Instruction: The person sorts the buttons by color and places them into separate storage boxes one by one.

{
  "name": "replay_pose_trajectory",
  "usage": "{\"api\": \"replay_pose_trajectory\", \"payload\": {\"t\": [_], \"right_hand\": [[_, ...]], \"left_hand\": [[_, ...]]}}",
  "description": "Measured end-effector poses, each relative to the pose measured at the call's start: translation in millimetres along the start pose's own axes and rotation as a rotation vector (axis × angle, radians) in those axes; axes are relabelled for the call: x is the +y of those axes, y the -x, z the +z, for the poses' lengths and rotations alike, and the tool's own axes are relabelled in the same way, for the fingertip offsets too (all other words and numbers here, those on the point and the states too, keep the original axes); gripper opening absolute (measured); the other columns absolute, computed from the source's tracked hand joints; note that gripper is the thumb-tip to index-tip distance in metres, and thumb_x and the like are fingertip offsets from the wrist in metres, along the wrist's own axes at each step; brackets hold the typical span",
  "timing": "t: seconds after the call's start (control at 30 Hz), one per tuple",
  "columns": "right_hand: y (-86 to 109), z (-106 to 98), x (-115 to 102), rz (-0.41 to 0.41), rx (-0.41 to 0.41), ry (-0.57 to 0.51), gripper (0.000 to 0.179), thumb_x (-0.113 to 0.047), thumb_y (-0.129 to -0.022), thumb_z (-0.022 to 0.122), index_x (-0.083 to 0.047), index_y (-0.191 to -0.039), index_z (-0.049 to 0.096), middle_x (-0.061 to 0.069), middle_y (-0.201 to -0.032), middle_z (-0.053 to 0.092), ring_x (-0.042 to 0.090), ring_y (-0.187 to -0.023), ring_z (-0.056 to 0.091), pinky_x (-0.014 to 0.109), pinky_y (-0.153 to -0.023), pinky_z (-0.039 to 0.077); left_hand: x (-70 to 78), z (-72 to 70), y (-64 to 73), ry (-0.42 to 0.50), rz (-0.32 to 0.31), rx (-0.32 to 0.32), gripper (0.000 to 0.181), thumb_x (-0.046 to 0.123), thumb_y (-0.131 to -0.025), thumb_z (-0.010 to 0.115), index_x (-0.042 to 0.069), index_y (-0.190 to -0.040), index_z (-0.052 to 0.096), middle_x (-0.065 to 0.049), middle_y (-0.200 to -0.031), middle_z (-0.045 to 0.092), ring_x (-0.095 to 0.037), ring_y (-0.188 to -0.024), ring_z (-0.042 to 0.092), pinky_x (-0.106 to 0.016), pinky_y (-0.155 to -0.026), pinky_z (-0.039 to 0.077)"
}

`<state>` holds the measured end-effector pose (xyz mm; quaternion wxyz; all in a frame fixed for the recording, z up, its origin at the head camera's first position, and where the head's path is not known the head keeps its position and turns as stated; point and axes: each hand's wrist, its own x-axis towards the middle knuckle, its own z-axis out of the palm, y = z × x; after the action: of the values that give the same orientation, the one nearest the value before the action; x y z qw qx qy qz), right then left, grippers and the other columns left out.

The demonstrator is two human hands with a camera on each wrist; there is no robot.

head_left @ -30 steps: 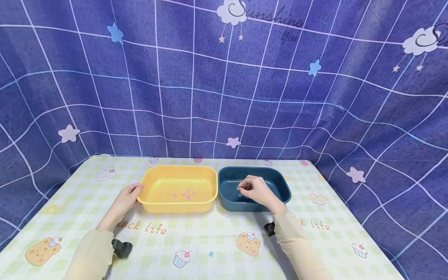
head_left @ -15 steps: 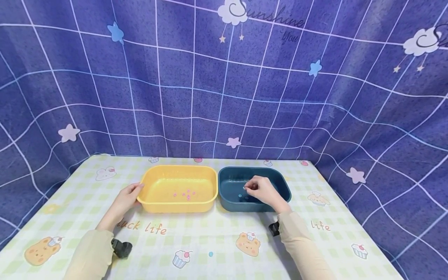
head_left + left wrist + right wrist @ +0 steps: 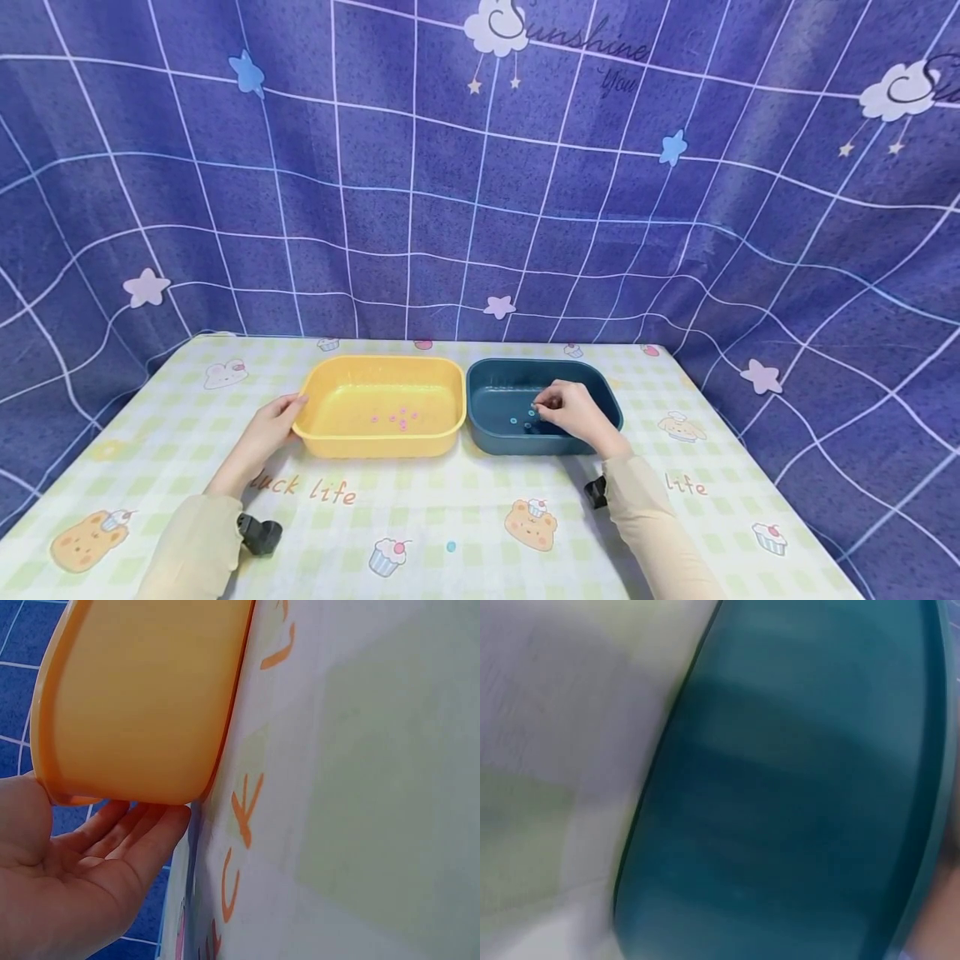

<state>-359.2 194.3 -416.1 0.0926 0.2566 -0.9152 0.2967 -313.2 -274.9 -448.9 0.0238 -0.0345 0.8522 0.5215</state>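
My left hand holds the left end of a yellow plastic basin. In the left wrist view, the thumb lies at the basin's rim and the fingers lie against its outer wall. Several small pink beads lie on the basin's floor. My right hand is inside the dark teal basin, thumb and fingers pinched together. A small light-blue ring bead shows right at the fingertips. Two more light-blue beads, one farther left, lie on the floor nearby. The right wrist view shows mainly the teal basin's wall.
The two basins stand side by side on a table with a checked, cartoon-printed cloth. A lone blue bead-like dot shows on the cloth near the front. A blue gridded curtain hangs behind the table.
My right hand has shifted to the right inside the teal basin, uncovering more of the light-blue beads. The left hand and both basins have stayed in place.
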Motion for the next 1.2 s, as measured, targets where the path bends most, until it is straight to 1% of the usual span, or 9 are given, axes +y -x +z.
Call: {"api": "replay_pose_trajectory", "payload": {"t": [0.1,0.43,0.83,1.07,1.2], "right_hand": [[1.4,-1.2,1.4,0.006,0.008,0.016,0.006,-0.010,-0.083,0.069,-0.007,-0.085,0.074,-0.003,-0.075,0.060,0.005,-0.065,0.051,0.017,-0.057,0.045],[4.8,-2.2,7.3,-0.021,0.027,0.038,0.008,-0.009,-0.082,0.069,-0.003,-0.086,0.074,-0.003,-0.073,0.060,0.004,-0.063,0.049,0.017,-0.056,0.044],[8.3,-5.9,10.3,0.002,0.026,0.048,0.010,-0.008,-0.082,0.068,-0.002,-0.088,0.074,-0.002,-0.075,0.062,0.004,-0.064,0.049,0.017,-0.057,0.045],[9.0,-9.3,9.4,-0.012,0.035,0.050,0.009,-0.007,-0.082,0.068,-0.004,-0.087,0.074,-0.002,-0.074,0.061,0.004,-0.064,0.049,0.018,-0.057,0.044],[8.7,-11.4,9.0,-0.006,0.038,0.058,0.009,-0.007,-0.082,0.068,-0.004,-0.087,0.075,-0.002,-0.074,0.061,0.005,-0.064,0.048,0.018,-0.057,0.043]], "left_hand": [[-0.6,0.0,-0.3,0.000,0.001,0.002,0.074,0.051,-0.099,0.028,-0.007,-0.145,0.022,-0.031,-0.144,0.033,-0.041,-0.126,0.044,-0.039,-0.093,0.052],[1.2,-0.3,1.6,-0.010,0.001,-0.003,0.076,0.052,-0.098,0.028,-0.007,-0.145,0.022,-0.031,-0.143,0.033,-0.040,-0.125,0.045,-0.039,-0.093,0.052],[2.8,-0.4,2.3,-0.010,0.000,-0.007,0.074,0.050,-0.099,0.027,-0.008,-0.144,0.022,-0.031,-0.144,0.033,-0.040,-0.126,0.044,-0.039,-0.094,0.051],[3.6,0.0,2.2,-0.006,-0.002,-0.012,0.074,0.050,-0.100,0.027,-0.008,-0.145,0.021,-0.031,-0.144,0.032,-0.041,-0.127,0.043,-0.039,-0.094,0.051],[4.3,0.1,2.4,-0.003,-0.004,-0.013,0.073,0.050,-0.100,0.027,-0.008,-0.145,0.020,-0.031,-0.144,0.031,-0.041,-0.127,0.042,-0.039,-0.095,0.051]]}}
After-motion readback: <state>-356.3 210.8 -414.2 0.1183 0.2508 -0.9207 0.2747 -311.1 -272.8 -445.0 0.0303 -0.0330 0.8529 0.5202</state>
